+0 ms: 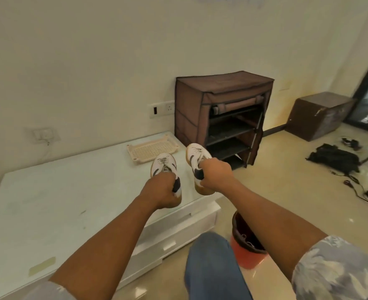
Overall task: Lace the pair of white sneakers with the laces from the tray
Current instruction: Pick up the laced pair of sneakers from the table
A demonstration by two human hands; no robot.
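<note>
Though both hands are curled round the heels of the sneakers, the fingers themselves are mostly hidden behind the knuckles and the shoes. The left hand grips the left sneaker at its dark heel tab, over the near right corner of the white desk. Whether the sole touches the desk top or hangs just above it cannot be told. The right hand holds the right sneaker by the collar and heel, out past the desk's edge and in front of the brown shoe rack, toe pointing away. This hand covers the back half of the shoe.

Pale laces seem to cross the uppers of both sneakers, but blur makes it hard to see how far up they are threaded or whether they are tied. The cream tray sits on the far end of the desk, just beyond the left sneaker's toe, its mesh floor showing.

A knee in blue jeans is cut off by the bottom edge. Beside it, the right forearm partly covers a red bin with a dark liner. On the floor to the right lie a black bag and some cables, too small to make out.
</note>
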